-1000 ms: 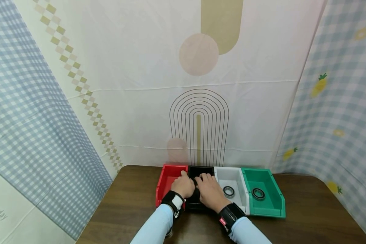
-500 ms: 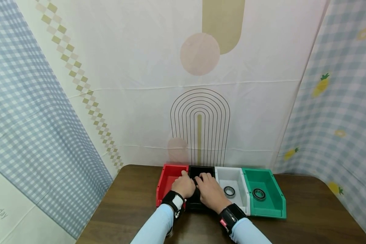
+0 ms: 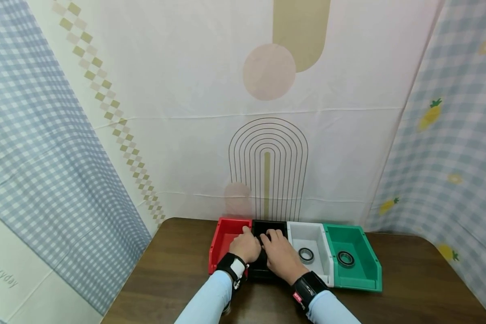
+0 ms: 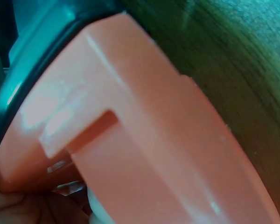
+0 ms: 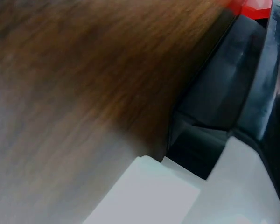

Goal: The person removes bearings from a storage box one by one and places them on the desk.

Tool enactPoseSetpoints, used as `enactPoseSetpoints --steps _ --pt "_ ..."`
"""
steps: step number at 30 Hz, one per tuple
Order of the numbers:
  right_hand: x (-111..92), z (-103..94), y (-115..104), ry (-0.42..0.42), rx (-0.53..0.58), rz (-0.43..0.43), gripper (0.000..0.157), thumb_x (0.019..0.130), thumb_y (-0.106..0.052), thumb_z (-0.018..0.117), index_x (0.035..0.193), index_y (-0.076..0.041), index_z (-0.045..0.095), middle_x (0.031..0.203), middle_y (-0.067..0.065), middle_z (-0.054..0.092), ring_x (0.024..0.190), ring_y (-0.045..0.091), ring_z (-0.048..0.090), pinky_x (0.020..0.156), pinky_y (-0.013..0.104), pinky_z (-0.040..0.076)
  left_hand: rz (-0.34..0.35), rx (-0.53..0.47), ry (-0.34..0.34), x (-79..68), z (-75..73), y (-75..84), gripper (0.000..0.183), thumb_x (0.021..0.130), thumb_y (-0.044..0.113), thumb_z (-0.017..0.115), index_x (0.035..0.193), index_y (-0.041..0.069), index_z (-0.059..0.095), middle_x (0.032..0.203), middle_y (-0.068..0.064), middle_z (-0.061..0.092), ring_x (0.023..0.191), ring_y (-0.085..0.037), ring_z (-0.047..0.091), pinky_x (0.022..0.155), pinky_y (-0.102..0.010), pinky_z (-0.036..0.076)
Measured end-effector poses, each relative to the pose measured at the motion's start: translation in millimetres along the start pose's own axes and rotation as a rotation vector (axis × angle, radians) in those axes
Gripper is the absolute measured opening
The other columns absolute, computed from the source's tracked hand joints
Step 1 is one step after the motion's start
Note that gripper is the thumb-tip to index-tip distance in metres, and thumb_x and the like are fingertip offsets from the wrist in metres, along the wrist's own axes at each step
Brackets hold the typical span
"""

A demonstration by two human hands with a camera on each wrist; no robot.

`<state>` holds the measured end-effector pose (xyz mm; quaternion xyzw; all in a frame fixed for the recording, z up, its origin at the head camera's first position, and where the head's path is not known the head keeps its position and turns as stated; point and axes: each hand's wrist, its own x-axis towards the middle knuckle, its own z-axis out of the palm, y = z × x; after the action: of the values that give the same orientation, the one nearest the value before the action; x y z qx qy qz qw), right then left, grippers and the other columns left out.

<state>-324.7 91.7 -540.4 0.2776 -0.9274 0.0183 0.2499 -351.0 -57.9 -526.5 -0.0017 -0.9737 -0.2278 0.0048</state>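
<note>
Both hands meet over the black bin (image 3: 261, 272) in the head view. My left hand (image 3: 245, 246) reaches across the red bin (image 3: 216, 249) to the black one, fingers bent downward. From the right, my right hand (image 3: 282, 254) bends its fingers into the black bin. The fingertips are hidden, and I cannot tell what they hold. In the left wrist view, fingers (image 4: 14, 207) show under the red bin's wall beside a small shiny piece (image 4: 69, 188). One ring-shaped bearing (image 3: 306, 261) lies in the white bin (image 3: 328, 270); another bearing (image 3: 345, 264) lies in the green bin (image 3: 368, 270).
The four bins stand side by side at the back of the brown wooden table (image 3: 166, 270). Close behind them hangs a patterned white cloth (image 3: 194, 157). Checked cloths flank it, one on the left (image 3: 65, 135) and one on the right (image 3: 449, 157).
The whole head view has shifted slightly, so bins and hands sit a little further right. The hands keep nearly the same pose over the black bin.
</note>
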Motion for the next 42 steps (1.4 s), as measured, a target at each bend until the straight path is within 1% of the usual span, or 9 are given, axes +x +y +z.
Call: enactPoseSetpoints --steps 5,11,17,20,23,28,32,36,42 --pt "0 -0.4 0 -0.009 -0.002 -0.002 0.038 0.099 -0.013 0.071 0.136 -0.004 0.068 0.13 0.016 0.066 0.118 0.03 0.061 0.1 0.041 0.057 -0.006 0.022 0.006 2.5 4.6 -1.7 0.062 0.109 0.029 0.052 0.157 -0.009 0.04 0.088 -0.023 0.074 0.077 -0.037 0.071 0.074 -0.051 0.06" --pt "1 -0.3 1 -0.015 0.045 0.014 0.041 0.098 -0.011 0.071 0.138 -0.003 0.067 0.133 0.018 0.066 0.121 0.032 0.061 0.102 0.044 0.057 -0.006 0.017 0.011 3.5 4.4 -1.3 0.062 0.108 0.028 0.052 0.156 -0.008 0.041 0.09 -0.025 0.074 0.074 -0.038 0.07 0.072 -0.051 0.06" --pt "-2 -1.7 5 0.047 0.193 0.066 0.035 0.104 -0.014 0.067 0.138 -0.005 0.067 0.134 0.015 0.065 0.123 0.03 0.061 0.102 0.043 0.058 0.016 -0.006 -0.01 11.2 10.4 -6.9 0.064 0.108 0.03 0.048 0.158 -0.008 0.039 0.079 -0.019 0.072 0.07 -0.035 0.069 0.069 -0.049 0.059" --pt "-6 -7.3 6 0.034 0.273 0.079 0.034 0.107 -0.015 0.063 0.139 -0.005 0.067 0.135 0.014 0.064 0.123 0.029 0.061 0.104 0.044 0.057 0.016 -0.02 -0.009 13.1 13.3 -10.0 0.064 0.108 0.031 0.048 0.158 -0.008 0.039 0.08 -0.018 0.072 0.071 -0.034 0.069 0.068 -0.049 0.058" --pt "-12 -15.3 5 0.024 0.313 0.074 0.034 0.107 -0.015 0.063 0.139 -0.005 0.067 0.136 0.014 0.064 0.125 0.03 0.061 0.105 0.046 0.056 0.002 -0.04 -0.02 10.0 9.3 -8.3 0.063 0.108 0.031 0.051 0.156 -0.008 0.04 0.079 -0.018 0.071 0.071 -0.033 0.069 0.069 -0.049 0.058" --pt "-23 -31.8 4 0.046 0.328 0.035 0.033 0.106 -0.013 0.065 0.138 -0.004 0.067 0.133 0.014 0.065 0.123 0.03 0.061 0.103 0.046 0.056 -0.01 -0.045 -0.039 9.4 4.3 -6.8 0.06 0.108 0.031 0.051 0.154 -0.006 0.041 0.083 -0.021 0.072 0.075 -0.036 0.071 0.074 -0.05 0.058" --pt "-32 -44.0 3 0.028 0.323 -0.009 0.034 0.106 -0.014 0.066 0.139 -0.006 0.068 0.131 0.01 0.067 0.122 0.027 0.063 0.101 0.045 0.057 -0.006 -0.058 -0.03 5.3 -1.3 -2.8 0.06 0.108 0.029 0.052 0.155 -0.007 0.041 0.09 -0.023 0.074 0.079 -0.037 0.072 0.075 -0.05 0.059" --pt "-44 -54.2 0 0.003 0.306 -0.051 0.033 0.105 -0.016 0.068 0.138 -0.01 0.069 0.129 0.004 0.068 0.121 0.021 0.064 0.098 0.041 0.059 -0.006 -0.047 -0.024 4.3 0.7 -3.5 0.058 0.108 0.03 0.053 0.152 -0.006 0.042 0.093 -0.024 0.075 0.081 -0.038 0.072 0.077 -0.051 0.059" --pt "-61 -64.5 -4 -0.023 0.321 -0.126 0.032 0.104 -0.018 0.07 0.135 -0.014 0.07 0.128 -0.001 0.068 0.119 0.016 0.064 0.097 0.039 0.06 0.006 -0.068 -0.037 6.1 2.5 -6.6 0.059 0.108 0.029 0.051 0.152 -0.008 0.041 0.083 -0.021 0.072 0.076 -0.038 0.07 0.072 -0.051 0.057"
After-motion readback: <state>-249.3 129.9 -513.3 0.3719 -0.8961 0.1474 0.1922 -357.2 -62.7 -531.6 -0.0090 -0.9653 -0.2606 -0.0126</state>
